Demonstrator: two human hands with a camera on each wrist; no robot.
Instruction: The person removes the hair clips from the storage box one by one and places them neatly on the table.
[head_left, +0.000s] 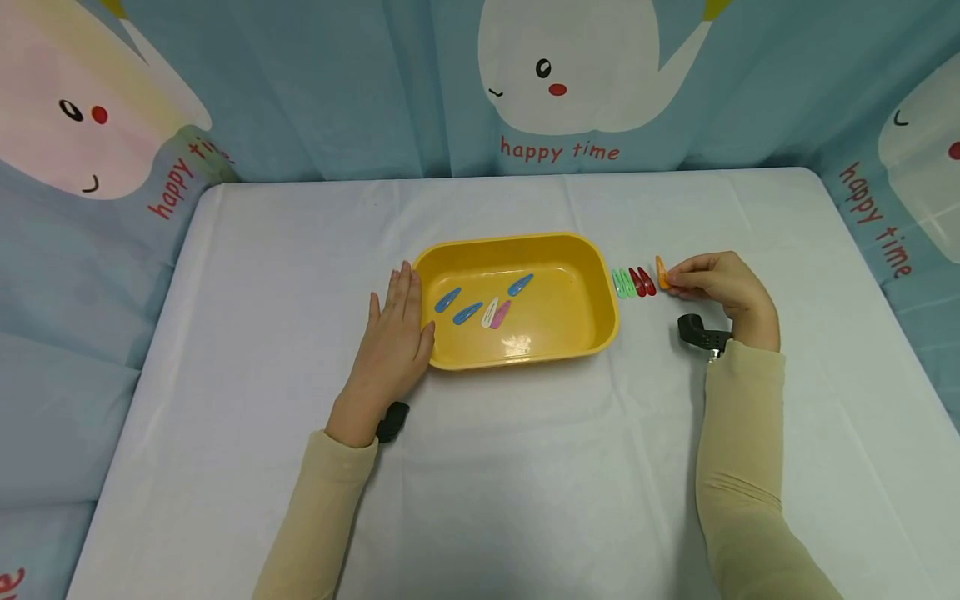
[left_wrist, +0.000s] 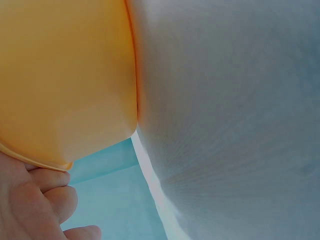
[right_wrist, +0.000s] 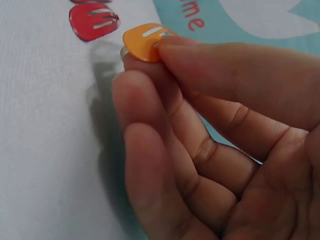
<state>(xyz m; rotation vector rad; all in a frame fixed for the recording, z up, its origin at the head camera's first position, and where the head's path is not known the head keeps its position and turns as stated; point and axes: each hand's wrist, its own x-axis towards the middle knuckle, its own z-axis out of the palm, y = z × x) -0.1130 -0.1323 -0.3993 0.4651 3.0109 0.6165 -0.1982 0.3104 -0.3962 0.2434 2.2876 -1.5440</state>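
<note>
while the left hand [head_left: 393,333] lies flat with straight fingers against the left wall of the shallow yellow plastic tray [head_left: 596,250], apparently bracing it, five loose snap clips sit inside. right of the tray, green and red clips [head_left: 633,282] lie in a row on the white tablecloth [head_left: 262,275]. beside them, the right hand [head_left: 723,287] pinches the orange metal snap hair clip [head_left: 662,272] between thumb and fingertips [right_wrist: 150,62], just past the red pair.
</note>
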